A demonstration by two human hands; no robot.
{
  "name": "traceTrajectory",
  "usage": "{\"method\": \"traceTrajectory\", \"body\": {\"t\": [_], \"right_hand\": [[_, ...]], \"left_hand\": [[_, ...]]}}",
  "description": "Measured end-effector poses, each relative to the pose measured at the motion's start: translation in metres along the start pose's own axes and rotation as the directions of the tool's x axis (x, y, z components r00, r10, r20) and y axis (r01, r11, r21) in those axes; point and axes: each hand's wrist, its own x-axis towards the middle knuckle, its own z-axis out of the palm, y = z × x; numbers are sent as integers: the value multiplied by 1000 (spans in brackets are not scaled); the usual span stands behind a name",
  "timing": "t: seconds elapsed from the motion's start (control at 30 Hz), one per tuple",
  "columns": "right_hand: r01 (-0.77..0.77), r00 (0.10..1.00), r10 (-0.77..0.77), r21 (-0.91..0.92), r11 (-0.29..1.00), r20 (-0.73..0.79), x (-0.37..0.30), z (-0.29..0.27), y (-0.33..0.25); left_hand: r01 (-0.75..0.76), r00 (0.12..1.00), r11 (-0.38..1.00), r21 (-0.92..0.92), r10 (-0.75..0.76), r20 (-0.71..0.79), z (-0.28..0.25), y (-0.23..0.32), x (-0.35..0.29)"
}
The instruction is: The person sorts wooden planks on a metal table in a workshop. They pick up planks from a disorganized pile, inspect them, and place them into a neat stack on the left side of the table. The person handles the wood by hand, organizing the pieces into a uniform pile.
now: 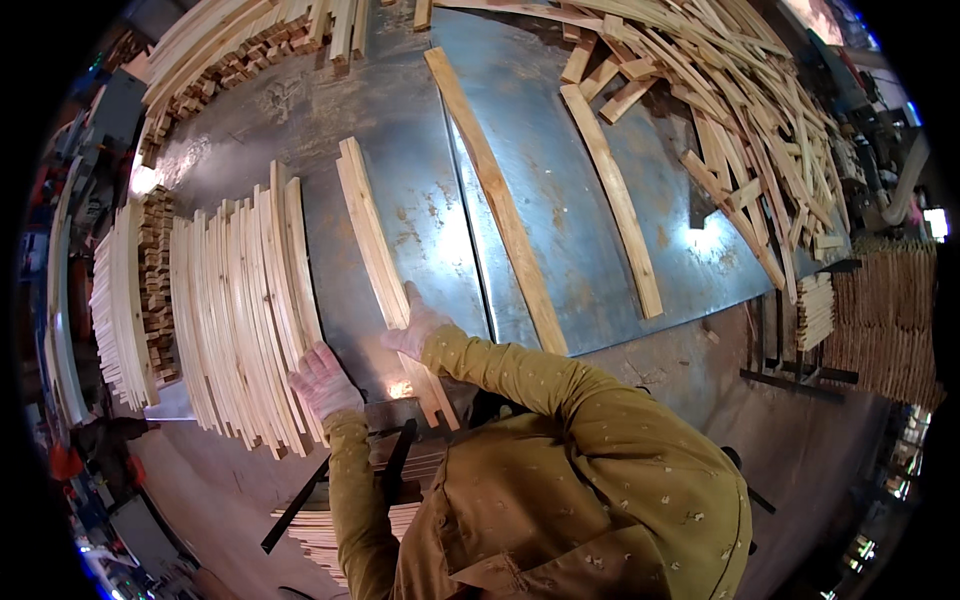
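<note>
A row of pale wooden strips (225,320) lies side by side at the left of the metal table. My left hand (325,380) rests on the near right end of this row, fingers spread and flat. To its right, my right hand (418,322) is closed across a pair of wooden strips (368,235) lying together, their near ends reaching past the table edge. Farther right, a long, darker wooden strip (495,200) lies alone near the table seam, and another single strip (615,200) lies beyond it.
A tangled heap of loose strips (740,90) covers the far right of the metal table (560,250). Stacked strips (240,60) stand at the far left, with more bundles (120,310) at the left edge. A rack with a tall wood stack (885,310) stands off to the right.
</note>
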Motion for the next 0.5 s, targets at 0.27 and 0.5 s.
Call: {"method": "traceTrajectory", "body": {"t": [0.27,0.5], "right_hand": [[54,986,-5,-291,955,167,39,70,-66],[466,881,-471,-259,846,49,22,-21,-42]], "left_hand": [[27,829,531,-847,-486,-278,-85,-35,-90],[-378,743,440,-815,-380,-550,-100,10,-69]]}}
